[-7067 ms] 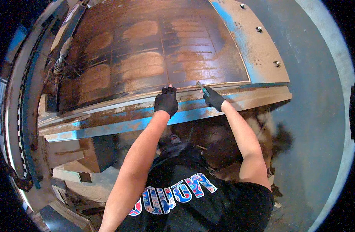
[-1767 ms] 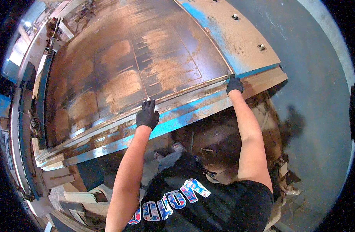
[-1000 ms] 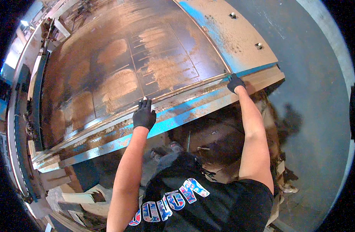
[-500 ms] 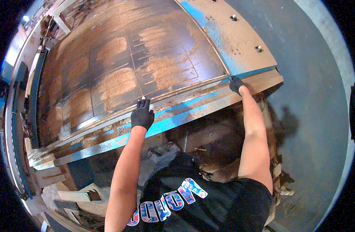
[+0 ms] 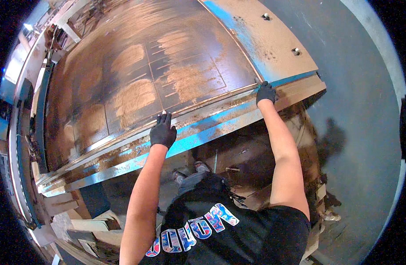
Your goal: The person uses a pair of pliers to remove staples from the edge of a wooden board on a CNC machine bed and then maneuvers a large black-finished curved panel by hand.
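A large dark board (image 5: pixel 136 66), cut with thin grooves and dusted with brown sawdust, lies flat on a machine bed. My left hand (image 5: pixel 163 131), in a black glove, rests on its near edge, back up, with fingers stretched forward and slightly apart. A small pale spot shows at these fingertips, beside the end of a groove. At the board's near right corner is my right hand (image 5: pixel 266 93), also black-gloved. Its fingers curl down at the corner, and what lies under them is hidden.
The bed's blue-painted front rail (image 5: pixel 198 143) runs just ahead of my body. A tan sheet (image 5: pixel 284 51) with small round fittings adjoins the board on the right, beside a grey floor (image 5: pixel 362 145). Wood offcuts (image 5: pixel 94 223) lie at lower left.
My right hand has shifted slightly left along the edge, closer over the board's corner. The left hand stays at the same place on the near edge.
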Available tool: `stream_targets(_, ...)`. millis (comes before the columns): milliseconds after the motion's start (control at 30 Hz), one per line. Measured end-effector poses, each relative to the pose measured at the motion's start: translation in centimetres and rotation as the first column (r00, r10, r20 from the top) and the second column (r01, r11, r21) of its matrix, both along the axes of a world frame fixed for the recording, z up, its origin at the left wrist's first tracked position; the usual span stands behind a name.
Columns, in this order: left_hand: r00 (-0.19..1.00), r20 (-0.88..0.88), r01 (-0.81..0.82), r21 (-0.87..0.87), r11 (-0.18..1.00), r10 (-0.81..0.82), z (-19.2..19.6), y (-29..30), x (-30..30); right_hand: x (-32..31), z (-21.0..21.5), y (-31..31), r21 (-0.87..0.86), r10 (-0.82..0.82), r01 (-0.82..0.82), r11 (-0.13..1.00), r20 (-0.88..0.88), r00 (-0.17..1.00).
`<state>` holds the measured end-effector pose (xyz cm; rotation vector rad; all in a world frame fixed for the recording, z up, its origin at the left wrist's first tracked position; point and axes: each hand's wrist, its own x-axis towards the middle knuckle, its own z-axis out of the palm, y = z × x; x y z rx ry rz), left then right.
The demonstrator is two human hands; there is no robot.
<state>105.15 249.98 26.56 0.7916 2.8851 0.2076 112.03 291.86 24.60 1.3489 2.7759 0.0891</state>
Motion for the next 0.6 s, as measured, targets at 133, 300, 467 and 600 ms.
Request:
stream_targets(133,1.0,0.015,-0.022,-0.008,1.0,0.022,0.2,0.2,0.0,-0.6,0.6,-0.6,-0.104,-0.049,0.048,0.993,-0.007,0.999)
stream_targets(300,0.999,-0.038,0.007,-0.016,1.0,-0.008,-0.6,-0.4,-0.2,0.3,0.5,0.7,-0.24,0.042,-0.05,0.97,-0.039,0.998)
stream_targets(467,0.997,-0.072,-0.002,-0.04,0.999,0.0,-0.8,-0.7,0.0,1.4,-0.2,3.0,-0.382,0.325,-0.367,0.848,-0.173,0.93)
stream_targets(600,1.0,-0.022,0.003,0.0,1.0,-0.003,-0.2,-0.1,-0.1,0.9,-3.9,4.6,-0.951,-0.47,-0.07,0.301,-0.212,0.857)
